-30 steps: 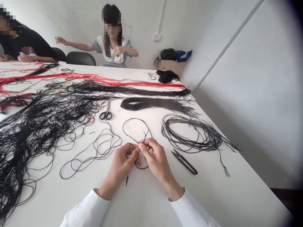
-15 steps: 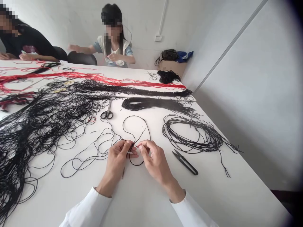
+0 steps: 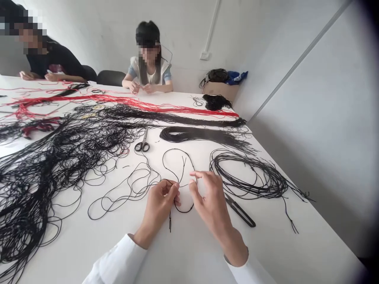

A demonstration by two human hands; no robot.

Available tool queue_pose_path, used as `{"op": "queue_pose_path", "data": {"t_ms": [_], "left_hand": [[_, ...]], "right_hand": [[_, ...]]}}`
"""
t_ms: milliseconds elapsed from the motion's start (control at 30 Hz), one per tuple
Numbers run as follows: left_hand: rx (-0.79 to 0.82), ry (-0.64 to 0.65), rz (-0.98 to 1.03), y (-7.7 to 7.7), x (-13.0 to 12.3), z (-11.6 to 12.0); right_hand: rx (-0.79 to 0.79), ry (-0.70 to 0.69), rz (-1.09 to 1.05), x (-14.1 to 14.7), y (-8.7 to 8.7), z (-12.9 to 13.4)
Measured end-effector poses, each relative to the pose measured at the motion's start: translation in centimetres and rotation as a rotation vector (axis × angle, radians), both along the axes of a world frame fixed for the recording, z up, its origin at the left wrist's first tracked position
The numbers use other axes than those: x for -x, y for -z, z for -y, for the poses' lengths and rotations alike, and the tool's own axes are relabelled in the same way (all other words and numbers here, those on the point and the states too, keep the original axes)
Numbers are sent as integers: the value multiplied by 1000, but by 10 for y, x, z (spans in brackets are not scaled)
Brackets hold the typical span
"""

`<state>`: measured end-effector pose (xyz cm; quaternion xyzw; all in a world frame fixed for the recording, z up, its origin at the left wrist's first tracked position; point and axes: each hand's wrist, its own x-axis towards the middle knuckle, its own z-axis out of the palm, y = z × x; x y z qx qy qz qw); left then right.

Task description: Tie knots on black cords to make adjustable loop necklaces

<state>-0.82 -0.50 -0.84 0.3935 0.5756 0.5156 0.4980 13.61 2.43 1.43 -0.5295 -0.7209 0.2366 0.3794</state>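
Observation:
My left hand (image 3: 162, 201) pinches a thin black cord (image 3: 177, 151) between thumb and fingers. The cord makes a loop on the white table beyond my hands, and a short knotted end hangs below my left fingers. To the right, my right hand (image 3: 211, 197) has thumb and index finger apart, close to the loop's right side, with nothing visible between them. Black thread snips (image 3: 241, 212) lie beside my right hand, partly hidden by it. Loose black cord (image 3: 118, 193) curls on the table left of my left hand.
Scissors (image 3: 142, 146) lie beyond the loop. A coiled cord bundle (image 3: 251, 189) is at the right, a black hank (image 3: 189, 134) behind it. Tangled black cords (image 3: 38, 189) cover the left side. Red strands (image 3: 166, 109) cross the table (image 3: 183, 252). Two people sit across it.
My right thumb and index finger have parted and moved back from my left hand. The view has shifted, and the person opposite has brought both hands together at the table.

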Motion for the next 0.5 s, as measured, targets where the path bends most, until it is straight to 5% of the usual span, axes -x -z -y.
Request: {"op": "queue_pose_path", "data": {"t_ms": [67,233,400,500], "left_hand": [[-23,-4,-73,1,-3,2],[-64,1,-82,0,-4,4],[-69,36,-28,-4,0,2],[-73,27,55,-2,2,1]], "right_hand": [[-53,-79,120,10,-12,-5],[255,-305,340,37,-36,-23],[328,-347,230,38,-41,-30],[555,-413,64,32,-44,-31]]}}
